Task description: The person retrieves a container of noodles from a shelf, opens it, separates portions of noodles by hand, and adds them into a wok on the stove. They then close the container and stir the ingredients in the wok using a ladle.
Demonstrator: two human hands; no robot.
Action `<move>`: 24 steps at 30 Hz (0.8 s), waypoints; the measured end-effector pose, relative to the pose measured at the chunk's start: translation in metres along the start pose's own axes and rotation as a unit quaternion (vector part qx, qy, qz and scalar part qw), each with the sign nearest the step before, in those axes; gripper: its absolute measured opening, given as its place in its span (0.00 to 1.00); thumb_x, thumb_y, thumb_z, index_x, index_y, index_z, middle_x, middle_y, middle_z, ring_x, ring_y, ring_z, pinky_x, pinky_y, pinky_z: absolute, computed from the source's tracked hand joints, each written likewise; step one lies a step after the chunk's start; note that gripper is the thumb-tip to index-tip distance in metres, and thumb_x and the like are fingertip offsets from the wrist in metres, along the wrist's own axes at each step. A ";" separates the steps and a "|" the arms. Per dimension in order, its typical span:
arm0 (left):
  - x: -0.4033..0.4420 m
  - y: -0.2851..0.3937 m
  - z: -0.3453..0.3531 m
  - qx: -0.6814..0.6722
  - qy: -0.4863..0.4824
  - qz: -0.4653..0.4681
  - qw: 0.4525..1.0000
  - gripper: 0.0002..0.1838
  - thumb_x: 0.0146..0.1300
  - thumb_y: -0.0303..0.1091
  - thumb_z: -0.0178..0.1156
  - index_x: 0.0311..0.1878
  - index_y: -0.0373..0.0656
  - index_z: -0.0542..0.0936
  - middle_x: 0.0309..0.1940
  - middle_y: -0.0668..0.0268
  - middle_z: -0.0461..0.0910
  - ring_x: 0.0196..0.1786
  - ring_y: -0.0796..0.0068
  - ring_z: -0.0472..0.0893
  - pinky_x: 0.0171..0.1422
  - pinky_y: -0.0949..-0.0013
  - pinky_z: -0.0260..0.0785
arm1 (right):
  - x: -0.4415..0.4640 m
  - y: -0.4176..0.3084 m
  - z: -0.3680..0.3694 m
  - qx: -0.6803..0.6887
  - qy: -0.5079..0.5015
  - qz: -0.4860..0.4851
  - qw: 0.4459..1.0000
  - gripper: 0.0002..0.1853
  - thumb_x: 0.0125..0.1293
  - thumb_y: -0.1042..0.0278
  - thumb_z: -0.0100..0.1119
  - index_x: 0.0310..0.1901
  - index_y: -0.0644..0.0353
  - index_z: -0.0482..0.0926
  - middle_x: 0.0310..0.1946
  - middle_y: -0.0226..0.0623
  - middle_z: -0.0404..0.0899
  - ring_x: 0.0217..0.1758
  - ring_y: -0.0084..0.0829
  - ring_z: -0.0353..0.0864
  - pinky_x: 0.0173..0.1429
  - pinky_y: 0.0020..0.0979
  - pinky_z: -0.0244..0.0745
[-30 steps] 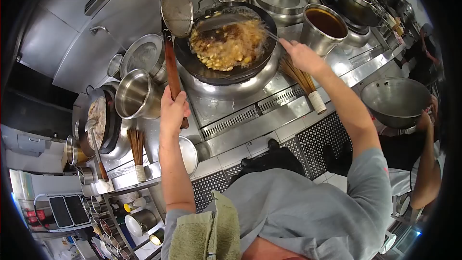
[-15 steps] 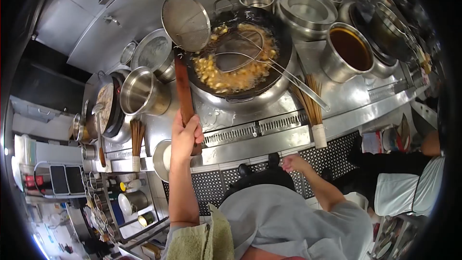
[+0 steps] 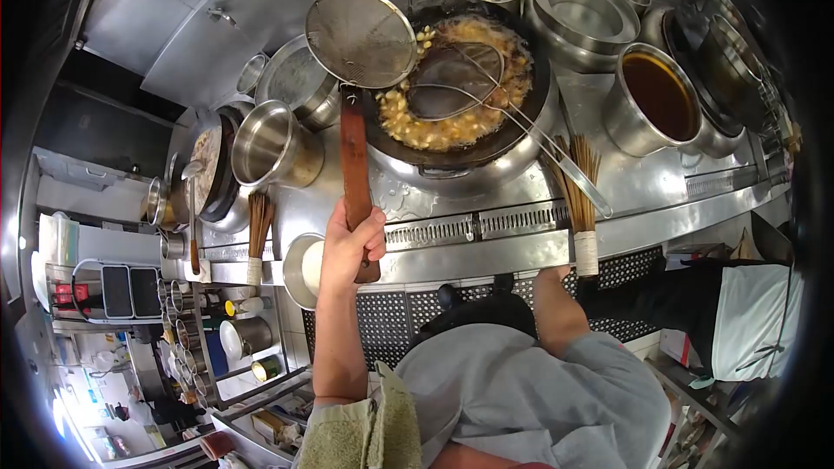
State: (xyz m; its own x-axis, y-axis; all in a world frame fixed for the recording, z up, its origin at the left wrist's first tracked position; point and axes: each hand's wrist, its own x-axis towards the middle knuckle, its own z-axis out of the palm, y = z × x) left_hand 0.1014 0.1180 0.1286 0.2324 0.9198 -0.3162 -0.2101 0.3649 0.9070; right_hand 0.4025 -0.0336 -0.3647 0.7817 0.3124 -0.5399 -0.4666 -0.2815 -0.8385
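My left hand (image 3: 354,243) is closed round the flat wooden handle of a round mesh strainer (image 3: 361,39). The strainer's bowl is raised at the left rim of a black wok (image 3: 514,146), and a few small pieces cling near its edge. Small pale-yellow pieces (image 3: 426,132) fry in foaming oil inside the wok. A second wire strainer (image 3: 456,78) rests in the oil, its metal handle sloping over the rim toward the front right. My right hand (image 3: 552,274) reaches to the counter's front edge, which hides its fingers.
Bamboo brushes (image 3: 584,182) stand right of the wok, another brush (image 3: 259,230) at left. A pot of dark brown liquid (image 3: 658,97) is at right, a steel pot (image 3: 276,148) at left. A co-worker's apron (image 3: 756,321) shows at far right. A metal bowl (image 3: 300,274) sits beside my left wrist.
My right hand has moved forward from above the floor mat to the counter edge, its fingers now hidden. The camera view has shifted slightly; my left hand still holds the strainer over the wok's left side.
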 end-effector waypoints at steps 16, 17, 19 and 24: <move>0.003 0.000 -0.007 -0.001 -0.034 -0.011 0.999 0.15 0.64 0.21 0.59 0.52 0.41 0.68 0.32 0.70 0.71 0.22 0.88 0.64 0.21 0.81 0.57 | 0.003 0.002 -0.012 -0.023 0.012 -0.020 0.999 0.18 0.71 0.63 0.52 0.56 0.66 0.72 0.39 0.45 0.81 0.35 0.37 0.83 0.36 0.34 0.80; 0.004 0.002 -0.008 -0.002 -0.033 -0.009 0.999 0.15 0.64 0.21 0.59 0.52 0.41 0.68 0.32 0.70 0.71 0.22 0.88 0.64 0.21 0.81 0.57 | 0.002 0.002 -0.011 -0.023 0.014 -0.021 0.999 0.18 0.71 0.63 0.52 0.56 0.66 0.72 0.39 0.45 0.81 0.35 0.37 0.83 0.36 0.34 0.80; 0.006 0.007 -0.010 -0.035 -0.044 -0.021 0.998 0.15 0.65 0.21 0.58 0.53 0.41 0.69 0.32 0.70 0.71 0.23 0.88 0.64 0.21 0.82 0.56 | 0.002 0.003 -0.012 -0.025 0.014 -0.023 0.999 0.18 0.71 0.62 0.53 0.56 0.66 0.72 0.39 0.45 0.81 0.35 0.37 0.83 0.36 0.33 0.80; 0.006 0.020 -0.013 -0.066 -0.047 -0.037 0.996 0.14 0.64 0.22 0.59 0.50 0.41 0.69 0.32 0.71 0.71 0.24 0.88 0.64 0.22 0.81 0.56 | 0.004 0.008 -0.015 -0.023 0.022 -0.028 0.999 0.18 0.71 0.62 0.53 0.56 0.66 0.72 0.39 0.45 0.80 0.35 0.37 0.82 0.36 0.33 0.80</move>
State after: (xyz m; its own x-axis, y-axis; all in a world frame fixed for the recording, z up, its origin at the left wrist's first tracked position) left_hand 0.0859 0.1332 0.1410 0.3386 0.8742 -0.3480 -0.3112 0.4531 0.8354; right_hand 0.4085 -0.0484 -0.3722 0.8238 0.2881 -0.4881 -0.4035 -0.3067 -0.8620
